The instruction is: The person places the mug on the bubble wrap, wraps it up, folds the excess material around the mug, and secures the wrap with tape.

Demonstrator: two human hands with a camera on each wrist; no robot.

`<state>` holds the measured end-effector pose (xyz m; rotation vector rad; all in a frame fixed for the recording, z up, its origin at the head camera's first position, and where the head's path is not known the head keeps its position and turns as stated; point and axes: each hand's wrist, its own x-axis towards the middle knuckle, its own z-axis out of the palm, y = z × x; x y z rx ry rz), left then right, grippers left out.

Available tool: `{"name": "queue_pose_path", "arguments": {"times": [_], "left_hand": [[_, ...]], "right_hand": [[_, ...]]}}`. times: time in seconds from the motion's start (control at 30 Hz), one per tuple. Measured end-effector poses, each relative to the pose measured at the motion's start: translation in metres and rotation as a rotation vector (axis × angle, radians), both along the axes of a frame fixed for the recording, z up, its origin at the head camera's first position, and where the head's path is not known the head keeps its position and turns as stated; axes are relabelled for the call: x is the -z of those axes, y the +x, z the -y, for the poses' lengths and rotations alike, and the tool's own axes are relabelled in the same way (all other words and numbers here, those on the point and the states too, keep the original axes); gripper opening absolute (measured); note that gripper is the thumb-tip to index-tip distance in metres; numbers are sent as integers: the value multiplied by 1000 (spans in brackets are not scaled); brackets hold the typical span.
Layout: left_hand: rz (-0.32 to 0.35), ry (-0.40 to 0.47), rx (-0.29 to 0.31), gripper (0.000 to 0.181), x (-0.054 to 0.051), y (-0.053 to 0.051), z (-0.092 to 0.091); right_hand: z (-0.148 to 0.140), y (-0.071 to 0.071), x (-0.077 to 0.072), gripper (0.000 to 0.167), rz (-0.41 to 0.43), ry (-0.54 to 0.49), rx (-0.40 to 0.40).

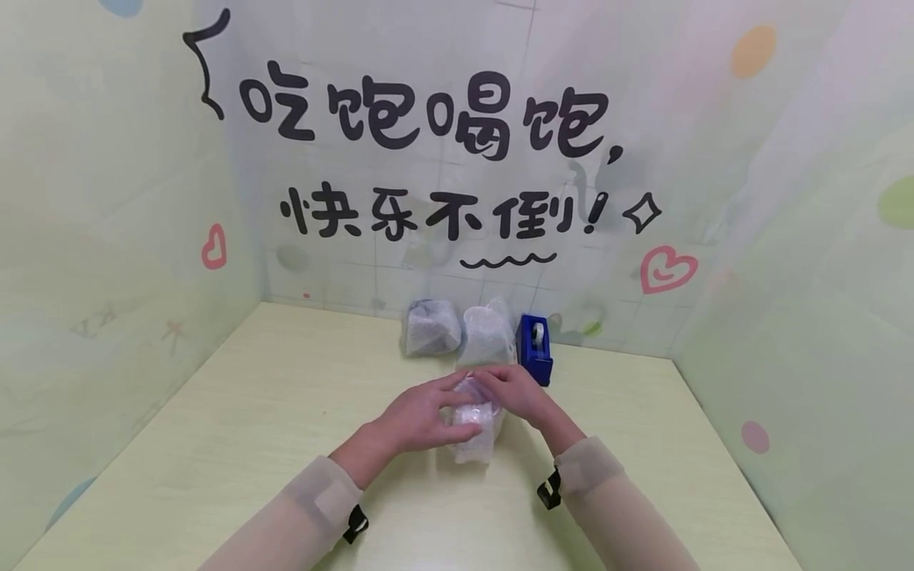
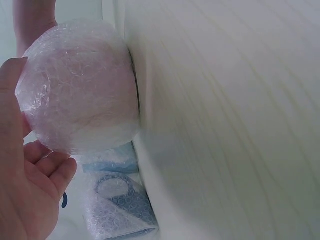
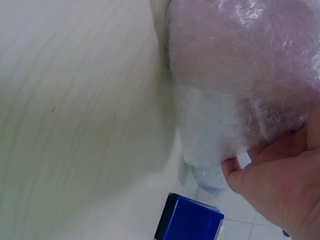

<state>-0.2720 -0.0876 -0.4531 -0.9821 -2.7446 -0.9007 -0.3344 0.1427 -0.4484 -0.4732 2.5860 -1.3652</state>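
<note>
A rounded, pinkish object wrapped in bubble wrap [image 1: 473,444] stands on the table between my hands. In the left wrist view the bubble-wrapped object [image 2: 80,90] looks bulky, and its wrapping hides what it is. My left hand [image 1: 421,414] holds it from the left, thumb on the near side and fingers over the top. From the right, my right hand [image 1: 516,390] grips the wrap near the top with bent fingers. The right wrist view shows this hand [image 3: 280,175] against the clear film [image 3: 245,65], its fingertips partly hidden.
Behind the hands, two more bubble-wrapped bundles [image 1: 432,327] [image 1: 488,333] stand near the back wall. A blue tape dispenser [image 1: 535,349] with a roll of tape is just right of them. Printed panels enclose the pale table [image 1: 286,412] at the back and sides.
</note>
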Motion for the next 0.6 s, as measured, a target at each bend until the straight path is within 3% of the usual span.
{"name": "queue_pose_path", "arguments": {"times": [0.2,0.47,0.6], "left_hand": [[-8,-9,19,56,-2,2,2],[-66,-7,26,54,3,-2,1],[-55,0,20,54,4,-1,-1]], "right_hand": [[-1,1,6,41,5,-11,-49],[-1,1,7,47,14,42,-44],[-3,0,7,47,26,45,-55]]}}
